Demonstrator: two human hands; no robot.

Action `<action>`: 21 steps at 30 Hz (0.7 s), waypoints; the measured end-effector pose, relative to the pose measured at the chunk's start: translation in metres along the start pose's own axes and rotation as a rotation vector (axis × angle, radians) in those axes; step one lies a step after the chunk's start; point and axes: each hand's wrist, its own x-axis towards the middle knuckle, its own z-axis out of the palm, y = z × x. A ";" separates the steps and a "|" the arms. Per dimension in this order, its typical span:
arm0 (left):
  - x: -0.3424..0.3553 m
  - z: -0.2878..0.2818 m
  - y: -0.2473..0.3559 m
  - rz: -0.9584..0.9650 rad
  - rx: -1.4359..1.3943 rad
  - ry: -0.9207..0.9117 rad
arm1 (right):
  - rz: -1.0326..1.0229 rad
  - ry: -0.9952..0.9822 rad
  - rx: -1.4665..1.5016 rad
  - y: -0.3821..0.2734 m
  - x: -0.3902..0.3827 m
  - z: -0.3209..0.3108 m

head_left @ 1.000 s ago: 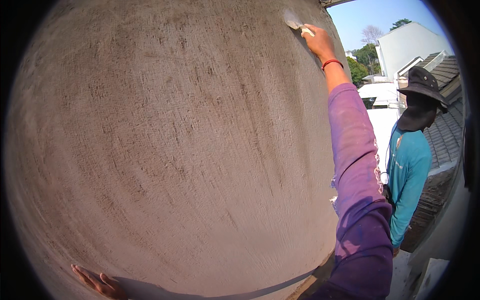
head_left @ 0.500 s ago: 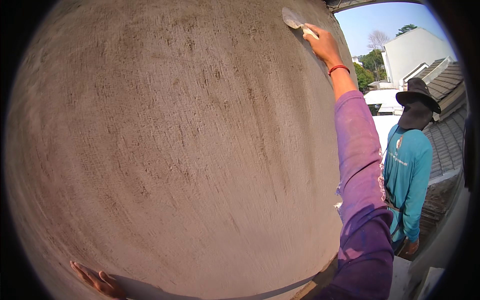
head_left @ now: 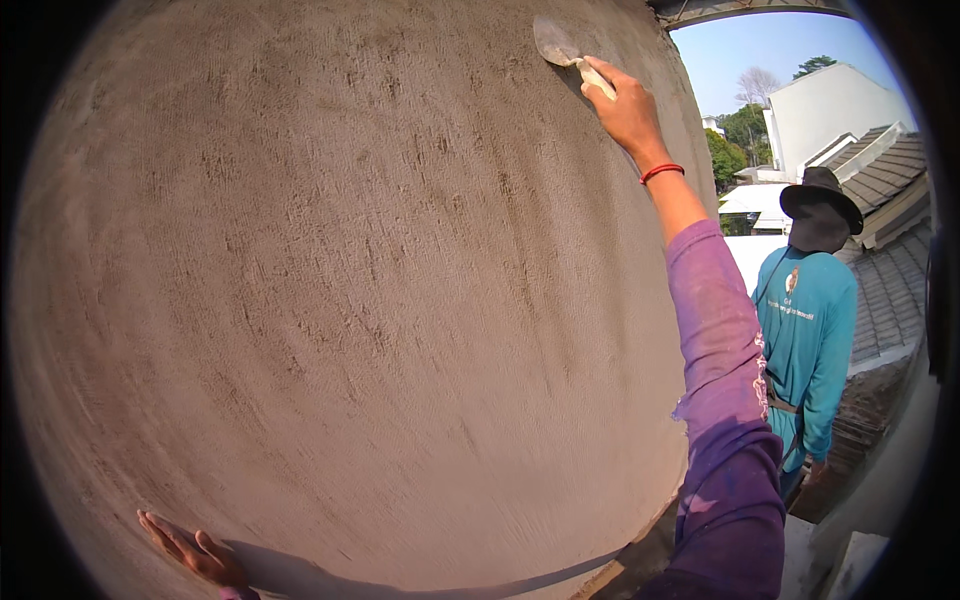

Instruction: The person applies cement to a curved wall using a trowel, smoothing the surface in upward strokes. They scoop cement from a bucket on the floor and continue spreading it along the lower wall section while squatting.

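Note:
A broad wall of grey-brown plaster [head_left: 400, 300] fills most of the view, rough and pitted in its upper part and smoother low down. High up near its right edge, my right hand [head_left: 628, 115] grips the pale handle of a trowel [head_left: 556, 42]. The rounded metal blade lies against the plaster, or very close to it. A red band circles my right wrist, above a purple sleeve. At the lower left, my left hand [head_left: 195, 550] rests on the wall, fingers stretched out, holding nothing.
To my right stands a co-worker [head_left: 808, 330] in a teal shirt and dark brimmed hat, facing away. Beyond are tiled roofs [head_left: 890, 280], a white building [head_left: 835, 115] and trees [head_left: 740, 130]. A beam [head_left: 750, 10] crosses above the opening.
My right hand and the trowel have shifted left along the top of the wall. The left hand keeps about the same place. The co-worker appears slightly lower and further left.

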 end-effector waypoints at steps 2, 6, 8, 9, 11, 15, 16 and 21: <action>0.000 -0.004 -0.003 0.004 0.009 -0.001 | -0.047 -0.047 0.076 -0.040 -0.021 -0.001; -0.003 0.005 -0.011 0.021 -0.003 0.010 | -0.034 -0.053 0.134 -0.055 -0.047 -0.010; -0.005 0.007 -0.010 0.017 -0.008 0.020 | 0.051 0.019 0.085 -0.042 -0.050 -0.004; -0.005 0.007 -0.009 0.011 -0.011 0.025 | 0.086 0.045 0.081 -0.042 -0.054 -0.002; -0.009 0.008 0.003 0.008 -0.014 0.027 | 0.132 0.041 0.083 -0.055 -0.063 -0.001; 0.000 0.005 0.000 0.022 -0.016 0.026 | 0.125 -0.041 0.130 -0.091 -0.078 -0.008; -0.002 0.001 -0.004 0.013 0.004 0.033 | 0.110 -0.049 0.158 -0.099 -0.079 -0.009; 0.000 0.003 0.000 -0.006 -0.046 0.040 | 0.161 0.058 0.042 -0.076 -0.065 0.003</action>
